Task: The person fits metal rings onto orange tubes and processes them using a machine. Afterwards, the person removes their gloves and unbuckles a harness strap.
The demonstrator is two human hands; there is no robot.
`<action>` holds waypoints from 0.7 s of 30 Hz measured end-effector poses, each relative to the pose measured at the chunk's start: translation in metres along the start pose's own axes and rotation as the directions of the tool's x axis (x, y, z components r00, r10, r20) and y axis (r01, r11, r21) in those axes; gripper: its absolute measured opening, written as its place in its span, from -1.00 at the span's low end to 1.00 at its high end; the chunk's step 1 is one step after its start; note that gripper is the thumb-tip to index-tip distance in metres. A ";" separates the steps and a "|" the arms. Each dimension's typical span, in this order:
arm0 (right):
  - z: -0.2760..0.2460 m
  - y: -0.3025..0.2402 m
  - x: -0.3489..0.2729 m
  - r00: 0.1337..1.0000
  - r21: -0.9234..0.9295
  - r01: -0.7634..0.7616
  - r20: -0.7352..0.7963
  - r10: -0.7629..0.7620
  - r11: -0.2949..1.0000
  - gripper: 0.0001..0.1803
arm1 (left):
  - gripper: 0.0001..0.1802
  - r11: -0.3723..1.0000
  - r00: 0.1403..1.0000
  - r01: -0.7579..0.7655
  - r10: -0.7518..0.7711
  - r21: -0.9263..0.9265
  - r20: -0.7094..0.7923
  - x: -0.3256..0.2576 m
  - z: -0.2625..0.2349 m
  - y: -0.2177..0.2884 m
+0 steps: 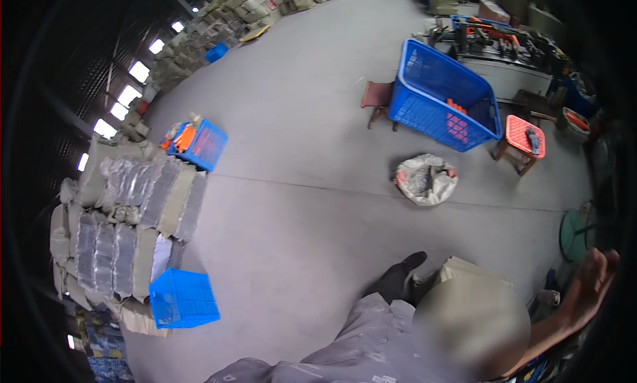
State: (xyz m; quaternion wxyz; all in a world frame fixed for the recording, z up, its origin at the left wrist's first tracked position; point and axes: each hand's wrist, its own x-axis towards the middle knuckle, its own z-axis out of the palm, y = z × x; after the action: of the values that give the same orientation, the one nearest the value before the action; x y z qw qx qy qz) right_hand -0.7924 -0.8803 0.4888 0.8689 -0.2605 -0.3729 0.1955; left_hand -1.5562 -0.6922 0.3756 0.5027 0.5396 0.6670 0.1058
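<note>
My right hand [589, 291] is raised at the far right, its forearm coming up from the lower edge. The fingers are stretched out and I see nothing held in them. Closest to it is a green round-topped thing [573, 234], partly in shadow. A beige sack [468, 270] stands by my legs, mostly covered by a blurred patch. My left hand is out of the picture; grey clothing and one dark shoe [415, 260] show below.
An open white sack [428, 192] sits on the floor ahead. Beyond it are a large blue basket [438, 121], a stool with a red top [524, 132] and a cluttered workbench [501, 71]. Stacked wrapped bundles [123, 244] and blue crates [184, 300] line the left.
</note>
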 end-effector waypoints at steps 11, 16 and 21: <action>0.154 0.129 0.014 0.863 0.422 -0.239 -0.320 0.390 0.875 -0.76 | -0.57 0.697 0.720 -0.552 0.121 0.457 0.684 0.152 0.179 0.089; 0.156 0.126 0.002 0.866 0.469 -0.271 -0.263 0.425 0.841 -0.77 | -0.60 0.403 0.687 -0.697 0.138 0.593 0.714 0.147 0.190 0.124; 0.161 0.099 -0.006 0.883 0.387 -0.301 -0.233 0.408 0.872 -0.74 | -0.66 0.537 0.660 -0.736 0.434 0.413 0.613 0.112 0.245 0.259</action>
State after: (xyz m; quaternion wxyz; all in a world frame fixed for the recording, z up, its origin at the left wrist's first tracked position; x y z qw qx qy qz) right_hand -0.9311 -0.7561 0.5208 0.8961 -0.1988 -0.1387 0.3717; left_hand -1.1956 -0.5957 0.3746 0.3586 0.8798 0.3013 -0.0819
